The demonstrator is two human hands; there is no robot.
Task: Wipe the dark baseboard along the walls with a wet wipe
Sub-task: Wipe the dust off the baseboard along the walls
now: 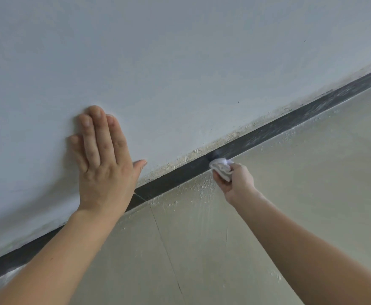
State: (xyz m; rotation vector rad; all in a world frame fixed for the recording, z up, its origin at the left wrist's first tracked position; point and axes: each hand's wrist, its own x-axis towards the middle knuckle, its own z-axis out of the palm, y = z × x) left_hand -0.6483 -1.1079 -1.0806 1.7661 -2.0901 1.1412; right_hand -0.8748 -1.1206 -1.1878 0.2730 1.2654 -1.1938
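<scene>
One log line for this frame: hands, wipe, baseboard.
left hand: flat on wall | right hand: grips wet wipe against baseboard | baseboard beyond wipe: dusty streaks | floor: white crumbs along edge

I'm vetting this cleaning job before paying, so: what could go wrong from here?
1. The wet wipe, bunched in the right hand, may drag grit from the crumbling plaster edge onto the dark baseboard and smear it; the stretch ahead already looks streaked.
2. The white dust on the floor could get picked up and turn pasty.
3. The left hand, pressed flat on the wall, might leave a mark.
</scene>
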